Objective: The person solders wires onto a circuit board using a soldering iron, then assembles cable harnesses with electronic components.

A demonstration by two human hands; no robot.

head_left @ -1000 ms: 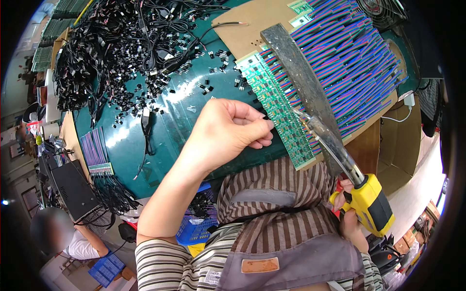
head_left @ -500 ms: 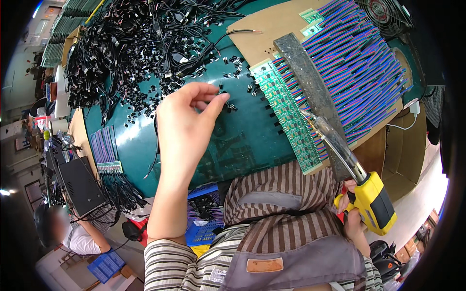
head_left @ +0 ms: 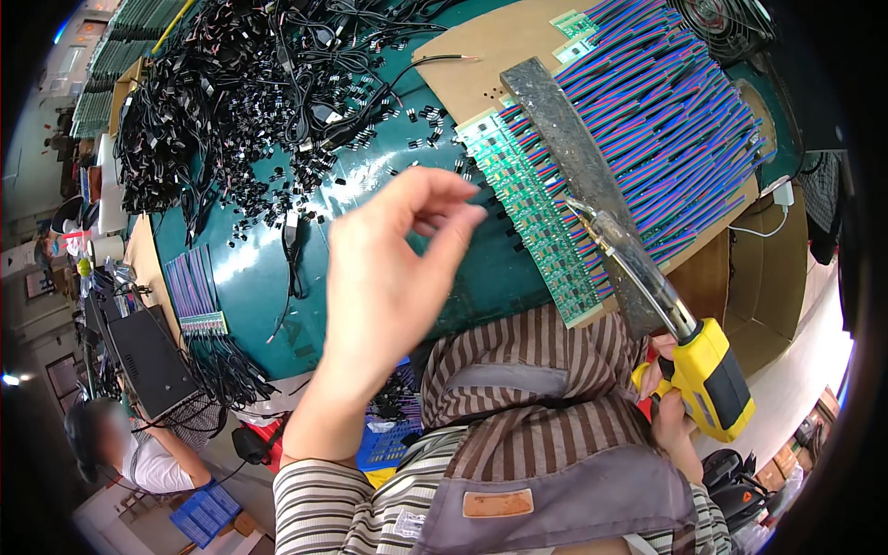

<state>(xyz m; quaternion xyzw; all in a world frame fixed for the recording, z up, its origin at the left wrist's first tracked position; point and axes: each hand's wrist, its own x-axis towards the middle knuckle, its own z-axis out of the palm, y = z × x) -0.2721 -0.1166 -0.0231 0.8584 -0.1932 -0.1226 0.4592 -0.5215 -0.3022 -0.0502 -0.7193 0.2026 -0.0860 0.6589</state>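
Observation:
My left hand hangs over the green mat, its thumb and forefinger drawn together in a pinch close to the board's edge. Anything between those fingertips is too small to make out. My right hand grips a yellow and black soldering gun at the lower right. Its metal tip reaches up-left over a row of green circuit boards. A dark metal bar lies across the red, blue and black wires behind these boards. Small black components sit along the boards' left edge, partly hidden by my hand.
Black cables and loose small black components heap up at the far left of the green mat. Another wired board strip lies left. A fan stands far right. A co-worker sits at the lower left.
My left hand has moved right and slightly nearer, from the loose components toward the boards, still pinched. The soldering gun stays nearly where it was. The whole view has shifted slightly.

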